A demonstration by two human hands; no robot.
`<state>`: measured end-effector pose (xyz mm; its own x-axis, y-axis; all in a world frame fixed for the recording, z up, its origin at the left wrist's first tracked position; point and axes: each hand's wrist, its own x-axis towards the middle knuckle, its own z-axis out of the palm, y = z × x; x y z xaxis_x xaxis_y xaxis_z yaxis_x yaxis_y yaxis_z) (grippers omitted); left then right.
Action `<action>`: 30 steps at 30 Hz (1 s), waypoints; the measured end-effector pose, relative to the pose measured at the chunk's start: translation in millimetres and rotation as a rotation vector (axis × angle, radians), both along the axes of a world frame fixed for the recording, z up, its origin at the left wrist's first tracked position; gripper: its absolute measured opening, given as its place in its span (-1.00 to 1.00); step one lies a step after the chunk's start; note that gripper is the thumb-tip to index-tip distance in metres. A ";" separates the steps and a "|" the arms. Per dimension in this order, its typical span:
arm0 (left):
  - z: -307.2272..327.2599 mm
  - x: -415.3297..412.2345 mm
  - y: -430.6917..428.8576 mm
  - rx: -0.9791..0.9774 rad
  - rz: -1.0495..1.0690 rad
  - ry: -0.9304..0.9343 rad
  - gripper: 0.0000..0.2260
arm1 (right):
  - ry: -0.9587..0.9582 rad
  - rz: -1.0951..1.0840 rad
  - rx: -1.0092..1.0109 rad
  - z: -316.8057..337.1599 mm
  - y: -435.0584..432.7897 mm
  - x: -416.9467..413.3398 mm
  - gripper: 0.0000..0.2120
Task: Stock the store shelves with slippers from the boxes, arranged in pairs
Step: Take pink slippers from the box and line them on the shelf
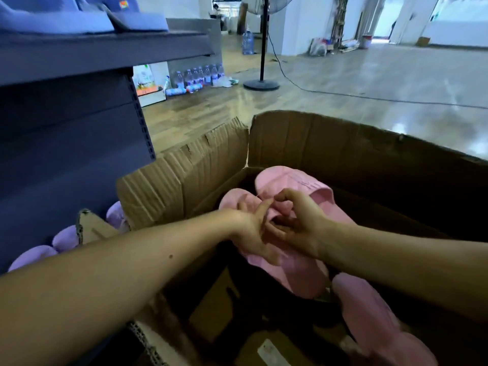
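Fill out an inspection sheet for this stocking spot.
Surface: glossy wooden floor.
Job's things: pink slipper pair held over the open cardboard box; another pink slipper inside it; lilac slippers low beside the shelving unit; blue slippers on its upper shelf.
Clutter: water bottles on the floor beyond the shelving.
Hands: left hand and right hand both grip the pink pair.
Cables: black cable crosses the floor past the fan stand.
Surroundings: open room, white walls.

Dark shelf (pixel 105 46) carries blue slippers (pixel 66 19); the wooden floor (pixel 369 75) carries water bottles (pixel 198 75).
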<state>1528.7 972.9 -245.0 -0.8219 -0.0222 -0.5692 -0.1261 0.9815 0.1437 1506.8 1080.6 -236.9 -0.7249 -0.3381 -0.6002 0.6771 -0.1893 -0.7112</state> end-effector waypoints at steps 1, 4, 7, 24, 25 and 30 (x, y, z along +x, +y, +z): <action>-6.9 4.0 0.8 -0.019 0.033 0.049 0.07 | 0.023 -0.021 -0.010 6.8 0.2 1.7 -0.92; -7.9 6.3 -1.8 0.019 0.122 0.308 -0.01 | 0.059 -0.067 -0.064 27.5 1.8 4.5 -0.92; 6.3 -1.1 -14.1 0.126 0.183 0.603 -0.19 | 0.066 -0.036 -0.099 40.2 11.1 4.5 -0.88; 12.7 0.3 -30.6 0.013 0.085 0.479 -0.02 | 0.343 0.520 0.253 3.4 33.1 7.0 -0.81; 12.9 0.2 -30.9 0.001 0.073 0.478 -0.03 | 0.353 0.543 0.251 2.5 32.0 7.1 -0.86; 8.7 2.3 -34.4 -0.165 -0.054 0.396 -0.06 | 0.364 0.626 0.265 -9.6 32.3 10.3 -0.81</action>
